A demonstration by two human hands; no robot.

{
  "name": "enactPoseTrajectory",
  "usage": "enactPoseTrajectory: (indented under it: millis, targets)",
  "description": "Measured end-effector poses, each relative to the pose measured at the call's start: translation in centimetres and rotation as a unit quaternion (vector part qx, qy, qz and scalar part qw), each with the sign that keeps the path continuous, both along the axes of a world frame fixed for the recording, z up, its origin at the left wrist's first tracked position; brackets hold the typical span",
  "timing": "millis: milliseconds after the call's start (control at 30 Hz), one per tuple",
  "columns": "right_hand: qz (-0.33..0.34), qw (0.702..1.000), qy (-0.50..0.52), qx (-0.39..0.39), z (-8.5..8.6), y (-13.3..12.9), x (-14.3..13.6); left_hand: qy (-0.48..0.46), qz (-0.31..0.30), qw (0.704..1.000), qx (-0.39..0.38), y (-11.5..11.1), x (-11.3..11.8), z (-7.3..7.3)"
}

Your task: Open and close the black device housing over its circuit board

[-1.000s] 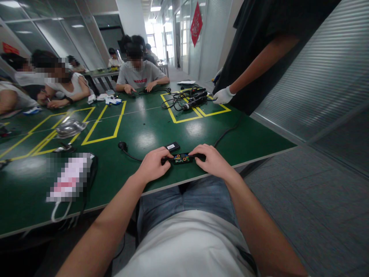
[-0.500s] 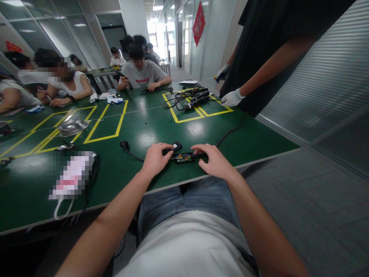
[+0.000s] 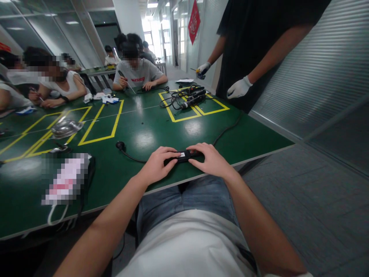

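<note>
A small black plastic housing [image 3: 184,156] with a white label on top sits at the near edge of the green table, its cover now over the circuit board. My left hand [image 3: 157,164] grips its left end between thumb and fingers. From the other side my right hand [image 3: 212,159] curls round the right end, thumb in front and fingertips at the back. A black power cord [image 3: 132,156] leaves the housing to the left and ends in a plug [image 3: 120,146]. On the right the cord [image 3: 226,132] runs away across the table.
Ahead, a heap of black cabled tools [image 3: 193,99] lies in yellow taped frames. A co-worker's gloved hand [image 3: 240,87] hangs beside it. Left are a metal bowl [image 3: 67,128] and a blurred pink packet [image 3: 67,177]. Another person sits across the green table [image 3: 144,173].
My left hand has brought the black cover down onto the open circuit board, which is now hidden. My right hand has closed in on the housing. The standing co-worker's hands have shifted.
</note>
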State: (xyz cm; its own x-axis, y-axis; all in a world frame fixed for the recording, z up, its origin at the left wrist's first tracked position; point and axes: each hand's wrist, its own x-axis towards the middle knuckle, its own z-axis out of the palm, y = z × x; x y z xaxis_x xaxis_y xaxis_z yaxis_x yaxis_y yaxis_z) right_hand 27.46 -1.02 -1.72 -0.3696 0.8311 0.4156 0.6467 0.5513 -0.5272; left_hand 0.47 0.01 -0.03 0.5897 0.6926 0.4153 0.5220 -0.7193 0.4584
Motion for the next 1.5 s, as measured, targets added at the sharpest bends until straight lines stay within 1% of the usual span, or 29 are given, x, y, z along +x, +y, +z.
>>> enactPoseTrajectory:
  millis: [133,433,667,767,900,1000,1067,1167,1267,1367,1500]
  targets:
    - [0.0,1.0,-0.014,0.006,-0.2,0.3,0.0,0.005,0.004,1.0,0.001,0.1,0.1,-0.2]
    - [0.0,1.0,-0.004,-0.001,-0.4,0.6,0.2,0.018,-0.002,1.0,0.011,0.3,0.0,-0.3]
    - [0.0,1.0,-0.005,0.001,-0.5,0.6,0.1,0.004,0.01,1.0,-0.015,0.2,0.3,-0.1]
    - [-0.003,1.0,0.004,0.002,-0.5,0.4,0.1,-0.006,0.041,0.999,-0.018,0.3,0.3,-0.2]
    - [-0.002,1.0,0.021,-0.003,-0.6,0.4,0.2,-0.024,0.127,0.992,-0.007,0.9,-0.1,-0.7]
    - [0.004,1.0,0.017,-0.001,-0.6,0.5,0.2,-0.02,0.16,0.987,0.0,1.4,-0.4,-1.0]
    - [0.008,1.0,0.014,0.004,-0.6,0.7,0.1,-0.011,0.159,0.987,0.003,1.5,-0.6,-1.0]
    - [0.013,1.0,0.014,0.011,-0.7,0.8,0.1,-0.002,0.146,0.989,0.015,1.1,-0.8,-0.6]
    - [0.019,1.0,0.019,0.015,-0.7,0.8,0.1,0.015,0.108,0.994,0.018,0.3,-0.9,0.0]
    - [0.025,0.999,0.027,0.016,-0.7,0.8,0.1,0.041,0.068,0.997,0.008,-0.1,-0.9,0.2]
    - [0.033,0.999,0.037,0.016,-0.6,0.7,0.2,0.051,0.061,0.997,0.004,0.0,-0.9,0.2]
